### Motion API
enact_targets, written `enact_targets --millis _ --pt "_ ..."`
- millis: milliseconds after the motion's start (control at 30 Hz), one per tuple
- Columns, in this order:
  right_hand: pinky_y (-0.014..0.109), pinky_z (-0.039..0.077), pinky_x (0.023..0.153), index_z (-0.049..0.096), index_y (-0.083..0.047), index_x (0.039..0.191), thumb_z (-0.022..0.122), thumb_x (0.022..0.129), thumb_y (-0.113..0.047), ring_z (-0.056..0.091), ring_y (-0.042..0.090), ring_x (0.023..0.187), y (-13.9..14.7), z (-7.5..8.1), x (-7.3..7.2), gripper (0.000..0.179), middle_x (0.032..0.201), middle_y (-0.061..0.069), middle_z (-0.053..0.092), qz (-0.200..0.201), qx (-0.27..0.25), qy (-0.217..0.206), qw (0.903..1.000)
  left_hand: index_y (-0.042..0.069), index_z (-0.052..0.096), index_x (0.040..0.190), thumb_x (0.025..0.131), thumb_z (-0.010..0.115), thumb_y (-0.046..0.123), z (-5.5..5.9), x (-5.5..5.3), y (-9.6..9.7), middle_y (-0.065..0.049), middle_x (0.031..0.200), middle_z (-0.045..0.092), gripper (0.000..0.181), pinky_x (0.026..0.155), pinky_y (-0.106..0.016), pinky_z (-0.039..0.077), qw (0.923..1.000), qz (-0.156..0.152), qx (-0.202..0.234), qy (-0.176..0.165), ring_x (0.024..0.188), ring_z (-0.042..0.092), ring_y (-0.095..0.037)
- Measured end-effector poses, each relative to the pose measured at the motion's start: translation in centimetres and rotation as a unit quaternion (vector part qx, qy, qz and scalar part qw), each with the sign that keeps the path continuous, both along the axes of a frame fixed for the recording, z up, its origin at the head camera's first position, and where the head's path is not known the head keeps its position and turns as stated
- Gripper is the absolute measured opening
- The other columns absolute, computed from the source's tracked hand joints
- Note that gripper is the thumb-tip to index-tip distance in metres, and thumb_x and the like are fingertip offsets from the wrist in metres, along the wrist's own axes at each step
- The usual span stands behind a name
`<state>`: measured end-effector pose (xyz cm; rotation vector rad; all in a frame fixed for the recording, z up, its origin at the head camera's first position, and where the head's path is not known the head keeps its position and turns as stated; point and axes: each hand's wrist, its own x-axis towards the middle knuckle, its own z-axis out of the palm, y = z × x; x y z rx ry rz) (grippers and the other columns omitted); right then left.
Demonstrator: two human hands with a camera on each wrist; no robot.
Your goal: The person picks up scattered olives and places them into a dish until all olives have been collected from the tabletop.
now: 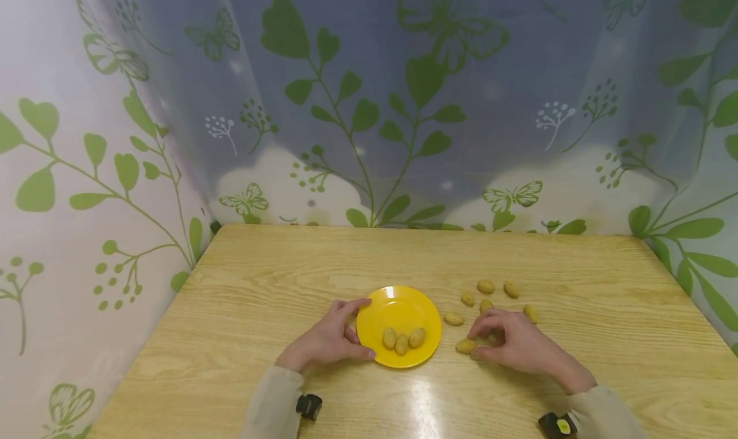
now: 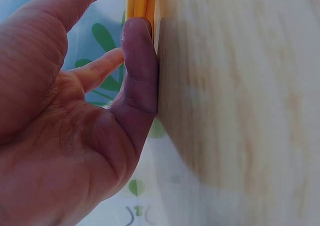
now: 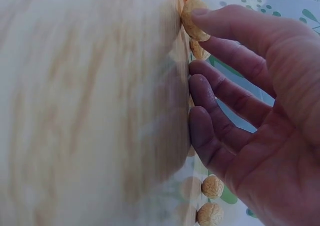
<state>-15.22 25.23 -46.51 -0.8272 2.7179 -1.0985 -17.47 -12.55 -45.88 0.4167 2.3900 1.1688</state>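
Note:
A yellow plate lies on the table, with three small potatoes grouped on its near half. My left hand holds the plate by its left side, thumb at the near rim and forefinger at the far rim. In the left wrist view, the thumb meets the plate's edge. Right of the plate, my right hand pinches a small oval potato low over the wood. The right wrist view has the thumb on this wrinkled tan potato; the other fingers curve loosely near the tabletop.
Several more small potatoes are scattered beyond and around the right hand, among them one close to the plate, one at the back and one at the right. The wooden table ends at a leaf-patterned curtain.

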Motion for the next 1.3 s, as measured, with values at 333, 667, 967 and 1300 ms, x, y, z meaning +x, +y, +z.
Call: enact_targets --millis 333,667,967,1300 --pt "0.023 0.049 0.071 0.073 -0.023 0.099 0.083 0.086 -0.025 0.058 0.003 0.082 0.1 0.2 0.1 0.017 0.096 -0.008 0.068 -0.019 -0.011 -0.037 0.9991 0.02 0.039 0.157 0.079 0.09 0.027 0.0 0.0 -0.1 -0.015 0.14 0.039 0.093 0.08 -0.026 0.05 1.0 -0.001 0.0 0.0 0.087 0.061 -0.014" --pt "0.023 0.053 0.066 0.07 -0.016 0.099 0.081 0.086 -0.014 0.061 0.001 0.079 0.0 0.4 0.2 0.017 0.092 -0.003 0.071 -0.022 -0.05 -0.049 0.9973 0.022 0.04 0.156 0.079 0.09 0.028 -0.1 0.0 -0.2 -0.014 0.14 0.039 0.093 0.083 -0.027 0.051 1.0 -0.002 0.001 0.004 0.088 0.062 -0.012" --pt "0.024 0.056 0.072 0.071 -0.014 0.104 0.078 0.089 -0.011 0.066 0.002 0.086 -0.6 0.6 0.2 0.017 0.099 0.001 0.074 -0.031 -0.071 -0.059 0.9953 0.022 0.04 0.156 0.079 0.09 0.028 0.0 0.0 -0.2 -0.014 0.14 0.04 0.092 0.083 -0.027 0.051 1.0 -0.004 -0.005 0.006 0.087 0.062 -0.012" --pt "0.026 0.059 0.073 0.072 -0.011 0.104 0.079 0.086 -0.005 0.07 0.005 0.089 -1.9 0.7 -0.4 0.02 0.103 0.007 0.074 -0.041 -0.096 -0.053 0.9932 0.021 0.04 0.156 0.079 0.09 0.028 -0.1 0.0 -0.2 -0.012 0.136 0.04 0.093 0.081 -0.026 0.05 1.0 -0.001 -0.005 0.001 0.087 0.061 -0.012"
